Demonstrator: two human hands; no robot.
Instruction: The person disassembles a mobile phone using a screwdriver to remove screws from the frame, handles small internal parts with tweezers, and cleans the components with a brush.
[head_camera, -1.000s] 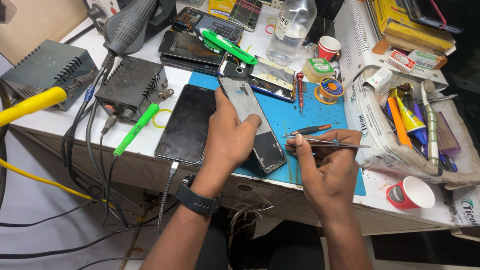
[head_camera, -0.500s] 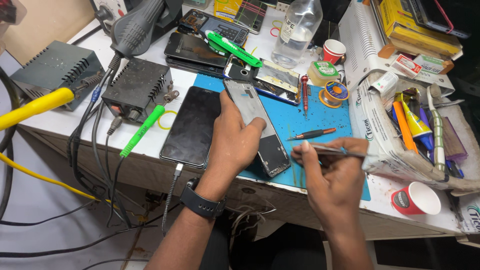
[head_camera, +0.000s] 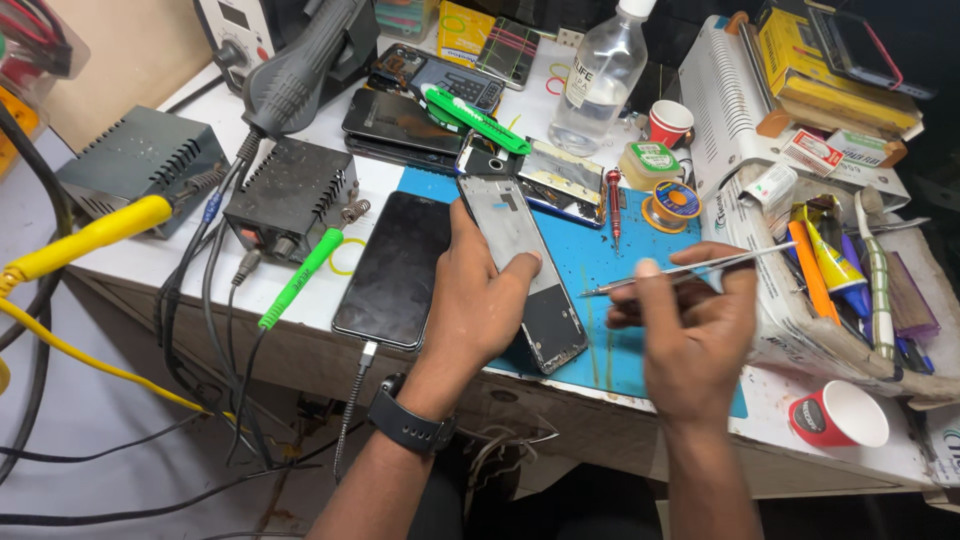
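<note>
My left hand presses down on a bare phone frame that lies on a blue work mat. A dark watch sits on that wrist. My right hand hovers over the mat's right part and pinches thin metal tweezers, whose tips point left toward the frame without touching it. A black phone with a cable plugged in lies just left of my left hand.
A grey power unit, a hot-air handle, a green probe and yellow cables crowd the left. A clear bottle, solder spool, red screwdriver and phones lie behind. A tool tray and red cup are at right.
My right hand has lifted off the mat and moved right, raising the tweezers. My left hand stays on the phone frame. The camera has moved closer.
</note>
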